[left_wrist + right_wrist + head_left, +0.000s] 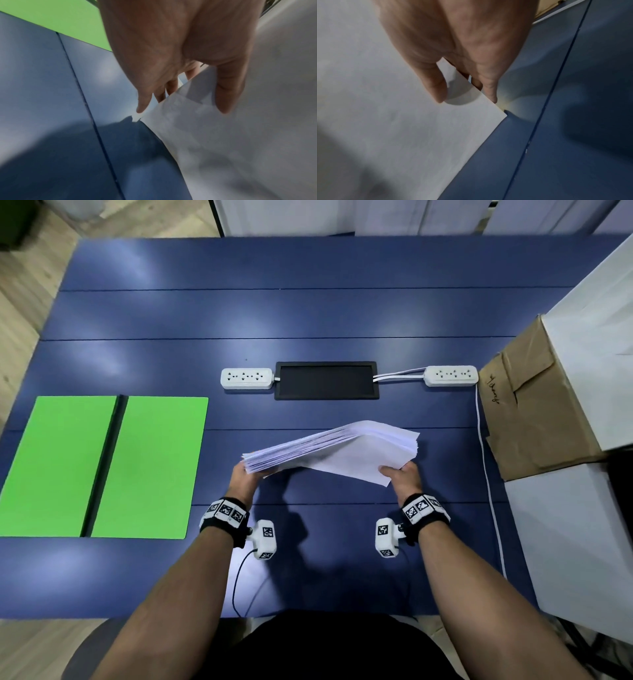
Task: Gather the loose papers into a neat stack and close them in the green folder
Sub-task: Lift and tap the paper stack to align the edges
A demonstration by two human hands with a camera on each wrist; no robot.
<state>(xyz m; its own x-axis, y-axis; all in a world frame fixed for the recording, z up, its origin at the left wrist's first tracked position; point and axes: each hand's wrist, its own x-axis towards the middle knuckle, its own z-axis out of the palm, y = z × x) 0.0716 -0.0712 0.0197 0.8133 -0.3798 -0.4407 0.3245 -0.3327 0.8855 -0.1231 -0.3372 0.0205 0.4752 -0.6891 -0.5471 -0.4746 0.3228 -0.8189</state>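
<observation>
1. Paper stack [337, 451]: I hold it above the table [308, 313], centre frame, left hand [245, 479] and right hand [404, 477] pinching opposite ends
2. Green folder [102, 467]: open, lower left, nearer my left hand

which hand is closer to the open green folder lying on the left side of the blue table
Left. The left hand grips the left end of the white paper stack, just right of the flat green folder. The right hand grips the stack's far end, farther away.
</observation>
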